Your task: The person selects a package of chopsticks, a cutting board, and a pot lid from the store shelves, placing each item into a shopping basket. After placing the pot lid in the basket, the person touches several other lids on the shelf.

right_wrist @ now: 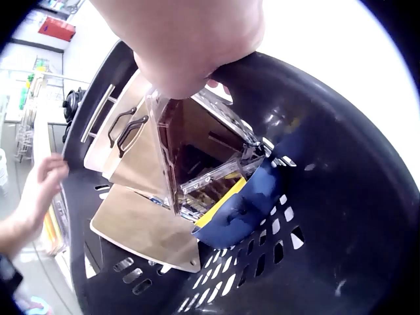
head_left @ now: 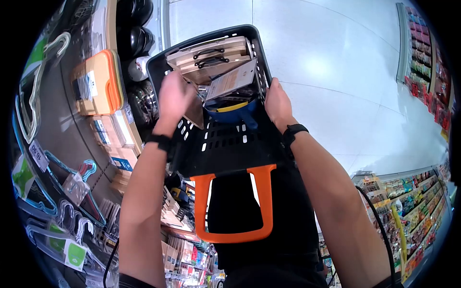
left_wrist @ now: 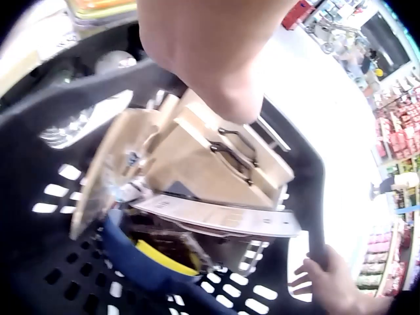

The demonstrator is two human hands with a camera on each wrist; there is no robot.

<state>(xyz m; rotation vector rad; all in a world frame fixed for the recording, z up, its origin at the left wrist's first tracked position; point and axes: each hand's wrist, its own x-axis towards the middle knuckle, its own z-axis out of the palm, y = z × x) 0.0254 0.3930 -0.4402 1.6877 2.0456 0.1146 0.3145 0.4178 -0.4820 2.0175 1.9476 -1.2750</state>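
A black shopping basket [head_left: 221,153] with an orange handle [head_left: 235,236] hangs before the body. My right hand [head_left: 278,103] grips its right rim, with fingertips showing through a slot in the right wrist view. Over the opposite rim is my left hand [head_left: 175,98], blurred; the right wrist view shows that hand [right_wrist: 41,193] loosely curled and holding nothing. Inside the basket are light wooden pieces with black handles [right_wrist: 125,134], a plain wooden board [right_wrist: 144,226] leaning at the left wall, a flat carded pack [head_left: 233,82] and a blue pan [head_left: 233,115] with a yellow strip [left_wrist: 167,258].
Shelving on the left carries orange-edged cutting boards [head_left: 98,81], dark round goods [head_left: 139,41] and hangers [head_left: 29,101]. Pale tiled floor [head_left: 326,62] spreads ahead and right. Stocked shelves [head_left: 418,211] stand at the right. A black cable [head_left: 377,218] runs along the right arm.
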